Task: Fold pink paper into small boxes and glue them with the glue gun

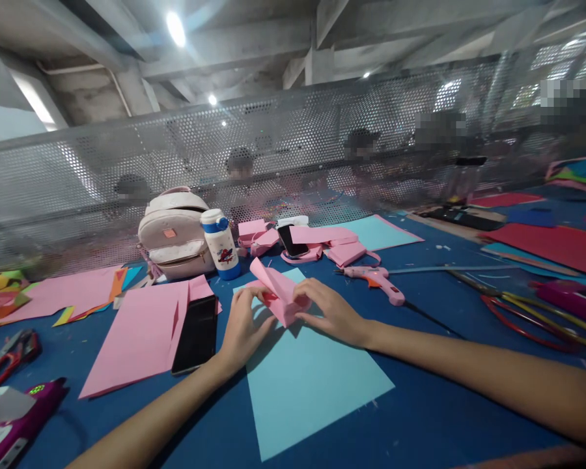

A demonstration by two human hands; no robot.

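Between my two hands is a folded piece of pink paper (283,290), raised over a light blue sheet (317,384) on the table. My left hand (247,326) pinches its left side, the fingertips partly tucked behind the fold. On the opposite side, my right hand (327,309) grips the paper between thumb and fingers. One flap of the pink paper sticks up at the top left. A black phone (195,335) lies just left of my left hand, partly on a larger pink sheet (131,335). Right of my right hand rests a pink glue gun (378,279).
A white backpack (176,228) and a bottle (221,244) stand behind my hands, near a perforated metal screen (293,150). Scissors (537,312) lie at the right. More cutting tools (10,358) and a purple device (22,423) sit at the left. People are visible beyond the screen.
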